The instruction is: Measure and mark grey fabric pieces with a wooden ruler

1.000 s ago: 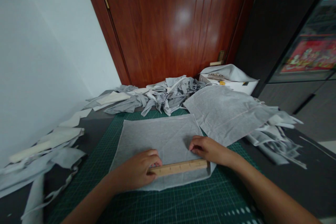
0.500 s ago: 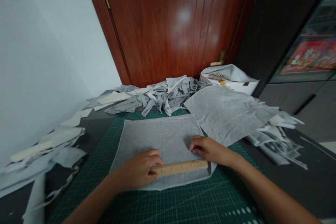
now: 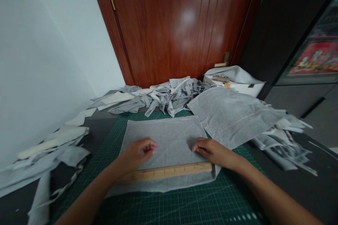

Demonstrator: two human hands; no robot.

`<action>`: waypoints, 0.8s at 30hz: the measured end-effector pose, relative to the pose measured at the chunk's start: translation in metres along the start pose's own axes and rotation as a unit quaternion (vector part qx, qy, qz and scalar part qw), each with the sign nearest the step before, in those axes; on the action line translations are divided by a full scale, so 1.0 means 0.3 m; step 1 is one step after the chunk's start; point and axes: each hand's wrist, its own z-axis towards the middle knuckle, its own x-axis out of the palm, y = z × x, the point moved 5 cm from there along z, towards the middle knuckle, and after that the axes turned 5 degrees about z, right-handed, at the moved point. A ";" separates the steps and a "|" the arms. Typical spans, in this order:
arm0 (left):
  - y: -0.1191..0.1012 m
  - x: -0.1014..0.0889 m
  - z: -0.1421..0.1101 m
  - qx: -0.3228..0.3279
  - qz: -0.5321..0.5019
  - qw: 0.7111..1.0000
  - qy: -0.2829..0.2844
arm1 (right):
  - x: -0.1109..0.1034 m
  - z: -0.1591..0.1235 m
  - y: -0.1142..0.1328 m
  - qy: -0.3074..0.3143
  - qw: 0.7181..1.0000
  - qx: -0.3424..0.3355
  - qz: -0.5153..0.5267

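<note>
A rectangular piece of grey cloth [image 3: 169, 133] lies spread on a green cutting mat [image 3: 195, 200]. Across its near part runs a wooden ruler [image 3: 174, 171], with a strip of cloth showing on the near side. My left hand [image 3: 138, 151] hovers over the cloth just beyond the ruler. Its thumb and fingers curl together in a ring, and nothing shows between them. At the cloth's right edge, above the ruler's right end, my right hand [image 3: 211, 151] has its fingers bent and pressed together on the fabric. My left forearm covers the ruler's left end.
Another grey cloth piece [image 3: 235, 112] lies at the right, overlapping the mat. Crumpled scraps [image 3: 169, 95] are heaped along the back, with more cloth strips [image 3: 60, 144] at the left. A white box [image 3: 243, 88] stands back right, before a wooden door [image 3: 169, 28].
My left hand has let go of the ruler and moved up and to the left, uncovering more of the ruler. My right hand stays at the cloth's right edge.
</note>
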 end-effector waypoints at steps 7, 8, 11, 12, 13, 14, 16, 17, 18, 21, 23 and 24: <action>0.273 -0.150 0.010 -0.131 0.037 0.982 -0.129 | 0.006 0.007 -0.011 -0.025 1.000 -0.004 -0.008; 0.304 -0.172 0.002 -0.154 0.064 0.973 -0.162 | 0.001 0.007 -0.022 -0.045 0.999 0.003 -0.020; 0.387 -0.215 -0.022 -0.202 0.139 0.941 -0.234 | -0.027 0.006 -0.077 -0.125 0.989 0.041 -0.067; 0.411 -0.220 -0.024 -0.214 0.156 0.934 -0.240 | -0.037 0.007 -0.099 -0.149 0.984 0.051 -0.080; 0.433 -0.221 -0.023 -0.223 0.170 0.929 -0.240 | -0.047 0.009 -0.121 -0.171 0.979 0.058 -0.092; 0.451 -0.218 -0.018 -0.230 0.181 0.927 -0.235 | -0.055 0.014 -0.143 -0.190 0.974 0.062 -0.104; 0.469 -0.208 0.001 -0.234 0.196 0.926 -0.224 | -0.065 0.035 -0.181 -0.213 0.968 0.059 -0.122; 0.470 -0.202 0.015 -0.232 0.201 0.926 -0.219 | -0.067 0.052 -0.197 -0.218 0.966 0.054 -0.129; 0.466 -0.197 0.029 -0.229 0.206 0.926 -0.218 | -0.066 0.074 -0.212 -0.221 0.965 0.047 -0.136; 0.448 -0.181 0.076 -0.224 0.225 0.923 -0.217 | -0.056 0.150 -0.254 -0.221 0.960 0.044 -0.170; 0.443 -0.175 0.103 -0.226 0.242 0.920 -0.210 | -0.041 0.202 -0.282 -0.212 0.955 0.057 -0.201; 0.444 -0.174 0.114 -0.228 0.251 0.918 -0.206 | -0.033 0.224 -0.294 -0.205 0.953 0.063 -0.214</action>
